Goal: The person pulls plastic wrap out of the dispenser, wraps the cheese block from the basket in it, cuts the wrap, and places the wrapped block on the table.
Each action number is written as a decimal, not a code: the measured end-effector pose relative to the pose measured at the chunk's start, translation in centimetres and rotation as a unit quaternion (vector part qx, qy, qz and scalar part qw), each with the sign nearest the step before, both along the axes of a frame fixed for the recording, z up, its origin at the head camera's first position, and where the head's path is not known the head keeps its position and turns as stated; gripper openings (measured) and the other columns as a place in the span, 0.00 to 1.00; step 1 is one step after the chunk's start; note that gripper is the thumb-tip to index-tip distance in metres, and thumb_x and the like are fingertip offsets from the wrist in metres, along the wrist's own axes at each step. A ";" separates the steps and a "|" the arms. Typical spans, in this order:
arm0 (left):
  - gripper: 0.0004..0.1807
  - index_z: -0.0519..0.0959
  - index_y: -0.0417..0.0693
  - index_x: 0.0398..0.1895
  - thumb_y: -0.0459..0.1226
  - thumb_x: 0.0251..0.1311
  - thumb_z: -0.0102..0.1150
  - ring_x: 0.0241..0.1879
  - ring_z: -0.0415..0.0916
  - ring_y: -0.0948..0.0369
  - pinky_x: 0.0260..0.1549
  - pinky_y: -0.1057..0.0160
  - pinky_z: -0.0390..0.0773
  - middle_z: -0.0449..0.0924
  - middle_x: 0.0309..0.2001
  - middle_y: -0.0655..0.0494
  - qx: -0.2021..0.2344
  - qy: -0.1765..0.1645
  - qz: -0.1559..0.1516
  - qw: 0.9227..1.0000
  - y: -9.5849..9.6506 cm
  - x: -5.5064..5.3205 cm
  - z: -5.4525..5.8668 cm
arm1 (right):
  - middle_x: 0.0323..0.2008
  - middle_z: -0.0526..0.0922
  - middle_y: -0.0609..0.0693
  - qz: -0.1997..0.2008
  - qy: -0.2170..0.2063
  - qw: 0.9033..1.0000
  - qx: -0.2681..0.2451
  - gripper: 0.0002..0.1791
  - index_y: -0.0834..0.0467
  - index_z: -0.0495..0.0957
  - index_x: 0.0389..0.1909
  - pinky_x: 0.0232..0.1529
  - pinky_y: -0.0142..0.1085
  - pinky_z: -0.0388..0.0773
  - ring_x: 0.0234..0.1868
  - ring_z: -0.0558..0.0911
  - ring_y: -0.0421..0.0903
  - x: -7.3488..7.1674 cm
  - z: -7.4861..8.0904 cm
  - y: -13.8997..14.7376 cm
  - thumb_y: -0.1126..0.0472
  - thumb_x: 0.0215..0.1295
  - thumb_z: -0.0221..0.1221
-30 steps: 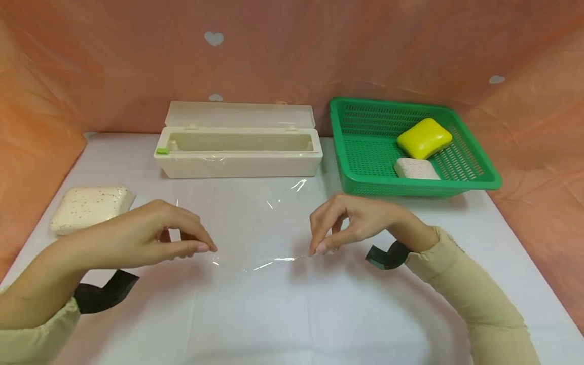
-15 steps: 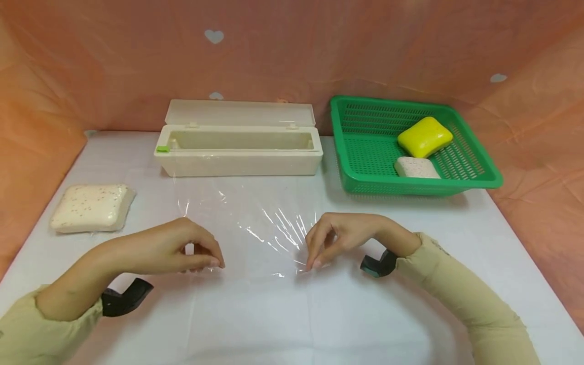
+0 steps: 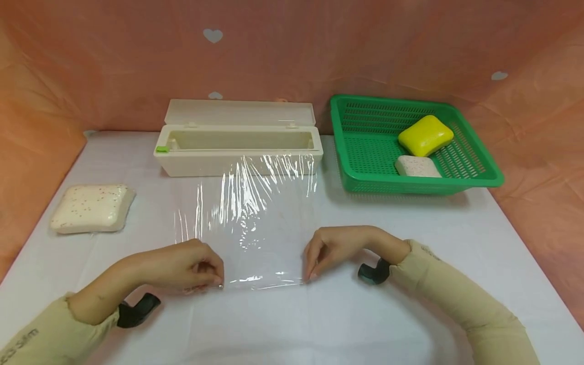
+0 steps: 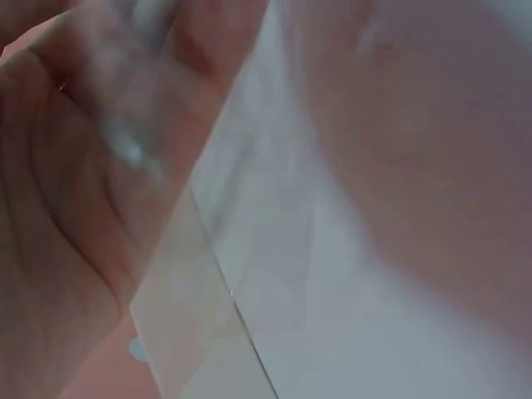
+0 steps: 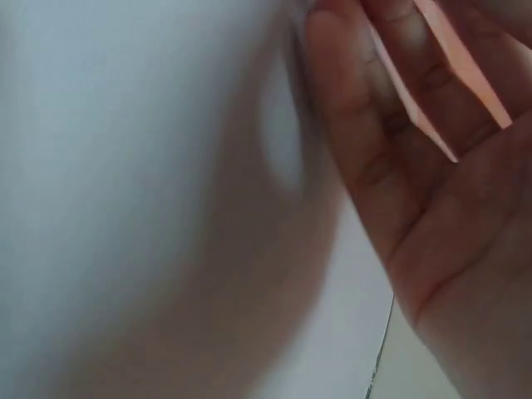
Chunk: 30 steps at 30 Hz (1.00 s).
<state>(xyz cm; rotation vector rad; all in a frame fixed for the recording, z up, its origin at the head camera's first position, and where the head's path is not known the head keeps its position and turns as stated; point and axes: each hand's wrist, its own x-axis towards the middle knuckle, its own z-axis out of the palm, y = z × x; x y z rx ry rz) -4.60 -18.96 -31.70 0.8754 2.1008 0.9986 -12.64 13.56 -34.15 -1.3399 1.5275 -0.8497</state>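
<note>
A sheet of clear plastic wrap (image 3: 269,228) stretches from the long white dispenser box (image 3: 237,165) toward the front of the table, creased and shiny. My left hand (image 3: 187,266) pinches its near left corner between thumb and fingers. At the near right corner, my right hand (image 3: 335,248) pinches the same edge. The box's lid (image 3: 242,112) is raised at the back, and a green slider (image 3: 162,149) sits at the left end of its front rim. Both wrist views are filled by a blurred close-up of the palm (image 4: 50,224) and fingers (image 5: 357,108).
On the left of the white table (image 3: 274,329) lies a speckled cream soap bar (image 3: 91,208) in clear wrap. A green basket (image 3: 360,183) stands at the back right, with a yellow bar (image 3: 424,136) and a speckled whitish bar (image 3: 417,166) inside. Pinkish-orange cloth (image 3: 292,50) hangs behind.
Both hands have moved toward the front of the table, drawing the wrap farther out of the box. The film now looks tauter, with bright creases near the box.
</note>
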 end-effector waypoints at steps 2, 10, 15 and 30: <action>0.06 0.80 0.52 0.26 0.40 0.59 0.58 0.16 0.65 0.76 0.15 0.73 0.69 0.73 0.16 0.65 -0.002 0.008 0.000 1.000 0.1 0.1 -0.2 | 0.35 0.86 0.53 -0.008 0.014 1.000 0.015 0.09 0.62 0.84 0.38 0.36 0.26 0.77 0.36 0.79 0.31 0.1 0.0 0.1 0.64 0.57 0.62; 0.04 0.80 0.55 0.28 0.42 0.57 0.60 0.16 0.65 0.76 0.17 0.74 0.68 0.70 0.15 0.68 -0.009 0.021 -0.015 1.000 0.0 0.5 -0.6 | 0.34 0.87 0.53 -0.012 0.017 0.999 0.043 0.10 0.62 0.83 0.39 0.40 0.26 0.78 0.37 0.80 0.31 0.3 0.4 0.5 0.61 0.62 0.58; 0.06 0.78 0.56 0.25 0.44 0.57 0.60 0.18 0.65 0.76 0.18 0.74 0.68 0.70 0.16 0.69 -0.006 0.029 -0.013 0.999 -0.2 0.4 -0.2 | 0.36 0.86 0.55 -0.040 -0.006 0.999 0.010 0.12 0.63 0.81 0.44 0.42 0.32 0.80 0.38 0.83 0.40 0.1 0.8 0.9 0.62 0.64 0.56; 0.07 0.77 0.49 0.30 0.40 0.63 0.54 0.21 0.71 0.68 0.20 0.70 0.73 0.76 0.20 0.60 -0.037 0.126 0.078 0.988 0.7 -3.3 2.7 | 0.38 0.85 0.51 -0.226 0.098 0.968 -0.054 0.12 0.63 0.79 0.45 0.44 0.37 0.80 0.39 0.82 0.45 -1.7 3.8 2.9 0.64 0.62 0.58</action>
